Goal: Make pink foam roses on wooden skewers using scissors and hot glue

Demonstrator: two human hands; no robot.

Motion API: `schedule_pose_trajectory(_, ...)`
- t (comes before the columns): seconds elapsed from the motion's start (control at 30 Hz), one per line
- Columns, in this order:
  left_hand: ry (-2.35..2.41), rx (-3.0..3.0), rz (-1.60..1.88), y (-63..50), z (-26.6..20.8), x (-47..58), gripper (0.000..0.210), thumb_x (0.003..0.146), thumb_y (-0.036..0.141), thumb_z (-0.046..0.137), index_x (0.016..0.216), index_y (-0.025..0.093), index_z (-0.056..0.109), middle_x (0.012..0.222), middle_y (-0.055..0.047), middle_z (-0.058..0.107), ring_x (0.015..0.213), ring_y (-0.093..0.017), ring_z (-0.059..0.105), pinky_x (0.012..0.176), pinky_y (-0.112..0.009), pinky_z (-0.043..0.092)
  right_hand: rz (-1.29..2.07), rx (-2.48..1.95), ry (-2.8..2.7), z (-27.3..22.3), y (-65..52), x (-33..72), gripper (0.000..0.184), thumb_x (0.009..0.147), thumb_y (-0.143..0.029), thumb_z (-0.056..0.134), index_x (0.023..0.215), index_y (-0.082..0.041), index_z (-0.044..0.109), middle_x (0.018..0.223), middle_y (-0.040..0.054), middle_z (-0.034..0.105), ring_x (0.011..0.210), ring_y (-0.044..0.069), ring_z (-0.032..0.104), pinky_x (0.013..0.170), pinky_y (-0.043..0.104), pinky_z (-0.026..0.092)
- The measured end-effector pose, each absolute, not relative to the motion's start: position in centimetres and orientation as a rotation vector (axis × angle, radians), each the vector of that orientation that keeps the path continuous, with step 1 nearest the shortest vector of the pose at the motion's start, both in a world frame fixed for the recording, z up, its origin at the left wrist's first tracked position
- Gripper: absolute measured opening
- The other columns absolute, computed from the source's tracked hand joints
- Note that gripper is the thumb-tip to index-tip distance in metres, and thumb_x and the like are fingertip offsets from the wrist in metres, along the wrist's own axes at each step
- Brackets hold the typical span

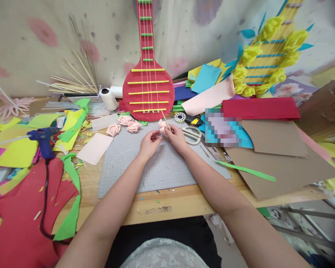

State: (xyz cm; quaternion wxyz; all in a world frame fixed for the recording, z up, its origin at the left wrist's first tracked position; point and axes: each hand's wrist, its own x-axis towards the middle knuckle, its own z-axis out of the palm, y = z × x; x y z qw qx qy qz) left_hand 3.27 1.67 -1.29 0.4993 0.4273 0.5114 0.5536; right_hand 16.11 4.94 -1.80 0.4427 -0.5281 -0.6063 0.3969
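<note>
My right hand (pixel 176 138) is closed on a thin wooden stick (pixel 165 120), which slants up to the left, and on a small piece of pink crepe paper (pixel 162 126). Close beside it, my left hand (pixel 150 144) pinches at the lower left edge of that paper; its fingertips partly hide the contact. Both hands are over the far part of a grey cutting mat (pixel 162 167). Several finished pink paper roses (pixel 134 126) lie just left of them. White-handled scissors (pixel 192 134) rest right of my right hand.
A red paper lute (pixel 148 91) leans behind the mat, and a yellow flowered one (pixel 265 59) stands back right. A blue glue gun (pixel 45 141) with a black cord sits left among paper scraps. Brown cardboard (pixel 279 167) and a green strip (pixel 247 172) lie right.
</note>
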Motion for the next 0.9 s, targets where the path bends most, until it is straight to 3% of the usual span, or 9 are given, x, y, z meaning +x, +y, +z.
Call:
schedule_pose_trajectory(0.23,1.22,1.032,1.367,1.8,-1.5,3.1,0.027,0.058,0.014,0.07,0.084,0.017,0.066,0.083,-0.004,0.064,0.069,-0.011,0.057,0.069,-0.025,0.046,0.943,-1.345,-1.54,-1.7,4.9,16.1,0.025,0.072,-0.044,0.044,0.065,-0.02,0.042,0.059,-0.0033,0.039,0.057,0.011,0.036,0.056,0.024,0.029)
schedule_pose_trajectory(0.47,1.331,1.171,1.502,1.2,-1.4,3.6,0.017,0.063,0.016,0.066,0.08,0.018,0.062,0.08,-0.004,0.06,0.073,-0.013,0.055,0.064,-0.024,0.044,0.978,-1.297,-1.461,-1.5,4.9,15.8,0.023,0.073,-0.039,0.047,0.075,-0.017,0.054,0.068,-0.0013,0.055,0.062,0.012,0.047,0.063,0.025,0.037)
schedule_pose_trajectory(0.9,1.44,1.513,1.506,1.2,-2.0,3.8,0.022,0.071,0.021,0.06,0.094,0.019,0.061,0.094,-0.007,0.059,0.086,-0.015,0.058,0.068,-0.026,0.05,0.987,-1.28,-1.483,-1.6,5.0,15.7,0.023,0.073,-0.04,0.047,0.074,-0.018,0.053,0.067,-0.0016,0.053,0.061,0.011,0.044,0.064,0.025,0.037)
